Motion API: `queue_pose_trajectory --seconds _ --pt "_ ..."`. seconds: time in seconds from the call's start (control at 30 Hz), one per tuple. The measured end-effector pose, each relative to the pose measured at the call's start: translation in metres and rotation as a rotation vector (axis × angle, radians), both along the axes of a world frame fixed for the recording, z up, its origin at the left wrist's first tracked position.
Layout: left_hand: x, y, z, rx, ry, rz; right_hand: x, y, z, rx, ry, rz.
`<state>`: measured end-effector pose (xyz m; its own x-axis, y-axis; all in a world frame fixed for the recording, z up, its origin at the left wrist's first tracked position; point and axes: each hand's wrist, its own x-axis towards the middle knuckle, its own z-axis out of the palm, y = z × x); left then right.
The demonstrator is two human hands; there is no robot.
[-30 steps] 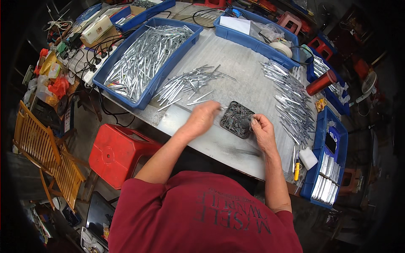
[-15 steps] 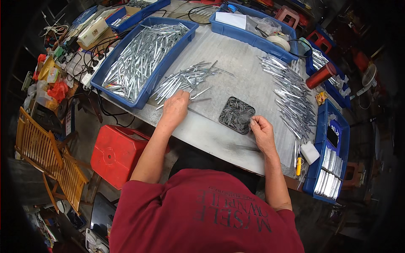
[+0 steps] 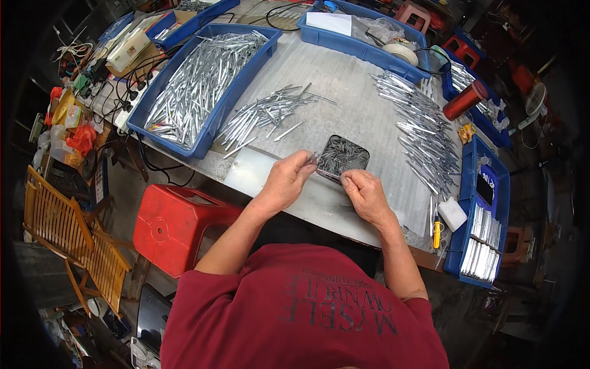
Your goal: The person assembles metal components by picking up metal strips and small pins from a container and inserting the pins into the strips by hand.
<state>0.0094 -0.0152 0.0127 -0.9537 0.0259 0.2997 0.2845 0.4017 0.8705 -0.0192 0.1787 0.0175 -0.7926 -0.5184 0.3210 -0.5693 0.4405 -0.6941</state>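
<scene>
My left hand (image 3: 287, 180) is closed in a pinch on a slender silver metal rod (image 3: 326, 171) at the table's near edge. The rod points toward my right hand (image 3: 367, 194), whose thumb and fingers are pressed together at its other end. Whatever small piece the right fingertips hold is hidden. Just beyond both hands sits a square black tray (image 3: 367, 161) full of small dark metal pins (image 3: 343, 154). A loose pile of similar silver rods (image 3: 261, 114) lies beyond my left hand, and one single rod (image 3: 289, 131) rests apart from it.
A blue bin (image 3: 206, 144) heaped with rods stands at left. Overlapping rods (image 3: 424, 138) spread at right, near a yellow-handled screwdriver (image 3: 437, 234) and a white block (image 3: 452, 214). Another blue bin (image 3: 369, 52) stands at the back. A red stool (image 3: 163, 227) is below the table's left edge.
My left hand has left the rod pile and moved right with a rod, toward my right hand. My right hand has shifted slightly left and nearer, to the tray's near corner.
</scene>
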Motion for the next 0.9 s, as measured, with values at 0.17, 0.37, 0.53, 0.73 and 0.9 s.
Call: queue_pose_trajectory --seconds 0.17,0.37,0.53,0.73,0.9 --pt "-0.004 0.024 -0.008 0.913 -0.278 -0.011 0.014 -0.003 0.001 -0.078 -0.189 -0.124" --pt "-0.001 0.045 -0.018 1.035 -0.435 -0.039 0.026 -0.012 -0.002 -0.139 -0.273 -0.181" --pt "-0.002 0.038 -0.015 0.796 -0.259 -0.07 0.003 0.009 -0.01 -0.084 -0.139 -0.172" --pt "-0.001 0.026 -0.018 0.563 -0.242 -0.11 -0.031 0.03 -0.013 0.143 0.036 -0.223" --pt "0.002 0.024 -0.021 0.443 -0.33 -0.105 -0.04 0.014 -0.016 0.482 0.082 -0.127"
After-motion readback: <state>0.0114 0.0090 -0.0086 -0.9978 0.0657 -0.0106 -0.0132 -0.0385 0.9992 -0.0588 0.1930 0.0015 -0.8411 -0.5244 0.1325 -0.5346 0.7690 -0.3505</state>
